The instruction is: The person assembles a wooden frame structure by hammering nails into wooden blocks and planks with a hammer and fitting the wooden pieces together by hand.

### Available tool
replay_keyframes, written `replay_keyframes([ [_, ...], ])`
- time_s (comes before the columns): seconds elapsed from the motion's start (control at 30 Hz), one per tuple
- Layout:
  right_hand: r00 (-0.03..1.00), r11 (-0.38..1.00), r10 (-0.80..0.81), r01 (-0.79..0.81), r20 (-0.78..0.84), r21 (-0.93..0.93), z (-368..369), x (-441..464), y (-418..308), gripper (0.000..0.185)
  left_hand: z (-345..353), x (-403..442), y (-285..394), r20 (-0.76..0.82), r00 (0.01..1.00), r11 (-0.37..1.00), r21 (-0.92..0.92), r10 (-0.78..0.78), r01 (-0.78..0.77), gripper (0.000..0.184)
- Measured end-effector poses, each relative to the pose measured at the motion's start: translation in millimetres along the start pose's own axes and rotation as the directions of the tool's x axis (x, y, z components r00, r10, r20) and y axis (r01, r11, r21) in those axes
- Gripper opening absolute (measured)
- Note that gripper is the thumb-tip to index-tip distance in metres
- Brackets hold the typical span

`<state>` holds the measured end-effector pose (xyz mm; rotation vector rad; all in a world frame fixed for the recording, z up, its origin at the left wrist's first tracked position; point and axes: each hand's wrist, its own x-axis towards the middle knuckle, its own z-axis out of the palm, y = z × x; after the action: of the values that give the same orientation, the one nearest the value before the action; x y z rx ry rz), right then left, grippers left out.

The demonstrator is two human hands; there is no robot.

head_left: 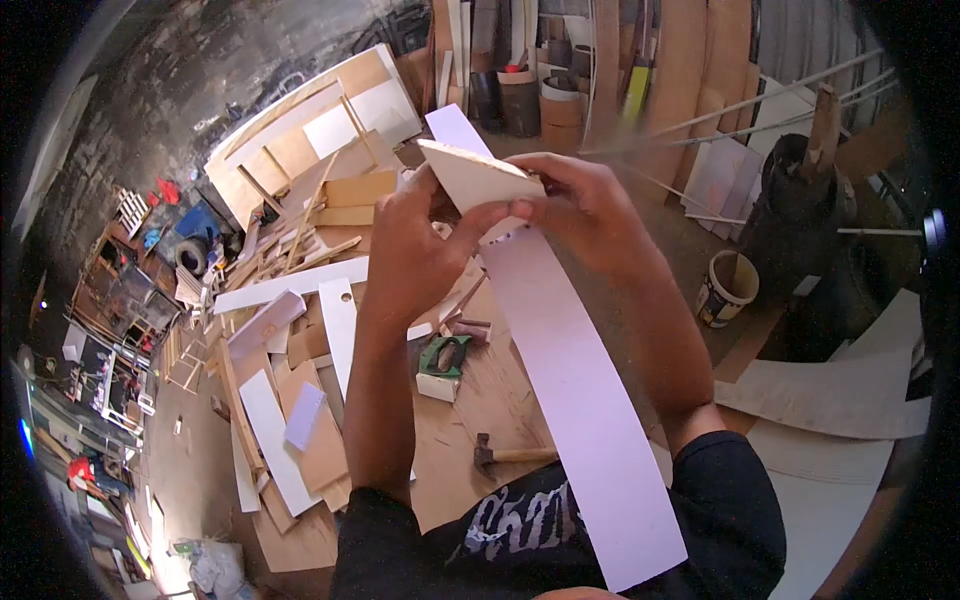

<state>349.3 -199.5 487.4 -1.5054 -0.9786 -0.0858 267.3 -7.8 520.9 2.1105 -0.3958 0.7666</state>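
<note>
A small white board with a raw pale edge (474, 178) is held up between both hands. My left hand (415, 240) is closed on its left side, thumb on the lower face. My right hand (575, 205) pinches the right end, its thumb pressed near the lower edge. Below and behind them a long narrow white board (580, 370) runs from beyond the hands down to my body. Whether the small board touches the long one is hidden by the fingers. A hammer (510, 456) lies left of the long board, with a green-handled tool (442, 355) above it.
White boards and wooden offcuts (300, 400) are piled at the left. Large panels (365, 110) lean at the back. A paint bucket (727, 288) stands right, near curved sheets (820, 400). Far left, a person in red (82, 472) bends over.
</note>
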Motion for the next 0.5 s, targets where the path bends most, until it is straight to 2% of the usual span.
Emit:
replay_keyframes([
  [0.13,0.999,0.997,0.042,-0.042,-0.002,0.058,-2.5,3.0,10.8,0.041,5.0,-5.1,0.6,-0.048,0.997,0.998,-0.018,-0.055,0.054,0.033],
  [0.2,0.994,0.995,-0.097,0.098,-0.048,0.007,-2.4,2.5,15.3,0.042,5.8,-7.5,1.6,-0.076,0.994,0.994,0.070,-0.080,0.085,0.031],
  [0.23,0.994,0.995,-0.096,0.096,-0.048,0.007,-2.3,2.7,14.7,0.042,6.8,-8.7,0.5,-0.076,0.994,0.994,0.069,-0.081,0.087,0.031],
  [0.3,0.993,0.993,-0.113,0.114,-0.019,0.013,-1.7,3.6,12.7,0.043,9.2,-12.2,-3.5,-0.115,0.991,0.998,0.004,-0.065,0.066,0.029],
  [0.43,0.990,0.991,-0.133,0.133,0.040,0.006,-4.4,10.0,16.6,0.044,17.2,-19.8,-10.1,-0.172,0.983,0.998,-0.010,-0.064,0.064,0.029],
  [0.5,0.990,0.990,-0.137,0.138,0.043,-0.031,-4.1,10.7,18.2,0.045,25.0,-22.7,-18.7,-0.224,0.972,0.992,-0.120,-0.076,0.050,0.028],
])
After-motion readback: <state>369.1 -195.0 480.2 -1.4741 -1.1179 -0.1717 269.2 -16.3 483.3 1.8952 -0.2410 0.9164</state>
